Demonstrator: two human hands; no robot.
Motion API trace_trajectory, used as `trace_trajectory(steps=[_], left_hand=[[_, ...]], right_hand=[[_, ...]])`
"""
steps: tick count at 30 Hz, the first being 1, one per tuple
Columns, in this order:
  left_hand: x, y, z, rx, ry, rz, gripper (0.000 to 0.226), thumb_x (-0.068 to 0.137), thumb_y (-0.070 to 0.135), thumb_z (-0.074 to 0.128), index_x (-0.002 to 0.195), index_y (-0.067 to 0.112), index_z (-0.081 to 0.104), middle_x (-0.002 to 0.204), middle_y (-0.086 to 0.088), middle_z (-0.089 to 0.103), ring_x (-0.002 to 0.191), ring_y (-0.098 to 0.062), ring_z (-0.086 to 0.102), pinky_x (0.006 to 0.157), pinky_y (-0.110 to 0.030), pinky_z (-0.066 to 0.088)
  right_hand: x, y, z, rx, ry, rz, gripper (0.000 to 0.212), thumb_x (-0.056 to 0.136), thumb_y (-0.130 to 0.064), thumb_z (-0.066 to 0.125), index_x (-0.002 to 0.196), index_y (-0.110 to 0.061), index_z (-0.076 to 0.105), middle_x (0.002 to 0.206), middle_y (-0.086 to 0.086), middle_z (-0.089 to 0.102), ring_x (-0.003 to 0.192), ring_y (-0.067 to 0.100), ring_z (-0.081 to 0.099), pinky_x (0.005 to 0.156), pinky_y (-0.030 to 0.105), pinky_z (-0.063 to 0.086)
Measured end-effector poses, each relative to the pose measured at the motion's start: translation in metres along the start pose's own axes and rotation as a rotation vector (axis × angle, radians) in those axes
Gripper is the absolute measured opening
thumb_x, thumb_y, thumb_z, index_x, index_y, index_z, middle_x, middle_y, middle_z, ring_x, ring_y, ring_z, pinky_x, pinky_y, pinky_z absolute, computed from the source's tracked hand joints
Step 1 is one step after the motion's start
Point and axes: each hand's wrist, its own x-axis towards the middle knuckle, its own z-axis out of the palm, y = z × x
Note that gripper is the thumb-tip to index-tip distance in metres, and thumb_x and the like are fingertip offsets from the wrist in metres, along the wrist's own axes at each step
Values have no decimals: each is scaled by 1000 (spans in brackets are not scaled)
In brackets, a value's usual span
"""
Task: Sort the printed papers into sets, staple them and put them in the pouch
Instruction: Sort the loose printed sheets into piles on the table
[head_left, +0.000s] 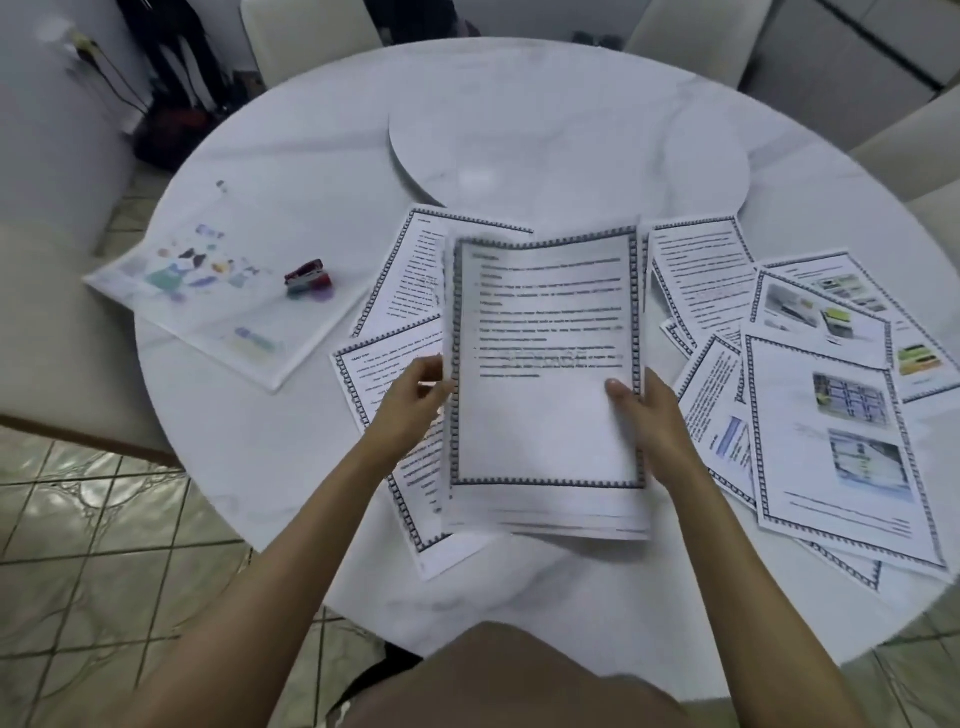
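In the head view the stack of black-bordered printed white sheets (545, 374) is held over the round white marble worktop (291, 447) by its near edge, long axis pointing away from the person. The left hand (415, 395) apparently pinches its left side, and the right hand (644, 410) clamps its right, thumb on top. The small red stapler (308, 279) on the translucent cartoon-printed pouch (208, 296) lies toward the left edge, nearer the left hand, bare worktop between.

Round white table (291, 467), loaded
The pouch (208, 306) sits frame left, turntable disc (566, 150) top centre, bordered printed sheets (831, 415) fanned across middle and right.
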Motion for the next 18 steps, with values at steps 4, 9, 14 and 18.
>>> trace_trajectory(steps=[4,9,14,18], left_hand=[[-6,-33,-15,20,327,-195,31,92,11,48,121,20,54,125,-4,54,110,-19,53,88,-34,46],[-23,-51,-38,-49,530,-355,43,92,10,47,135,13,42,134,-11,47,117,-26,49,95,-36,41],[-15,-45,-40,-215,468,-449,39,94,14,46,131,3,45,99,-11,56,77,-22,54,69,-29,46],[-10,-39,-34,-159,412,-452,24,94,16,47,72,12,56,62,-2,45,54,-15,32,53,-27,26]], right_hand=[[-1,27,-25,0,129,22,35,94,-22,51,128,-13,51,121,1,58,111,18,54,97,34,43],[-1,59,-46,76,205,155,47,92,-30,54,135,-15,45,135,6,52,123,26,49,106,48,38],[-2,60,-41,84,216,195,49,92,-29,54,136,-11,43,138,8,50,125,26,48,106,48,38],[-2,61,-32,112,192,198,39,94,-23,53,131,-12,48,129,6,55,118,26,52,104,47,41]])
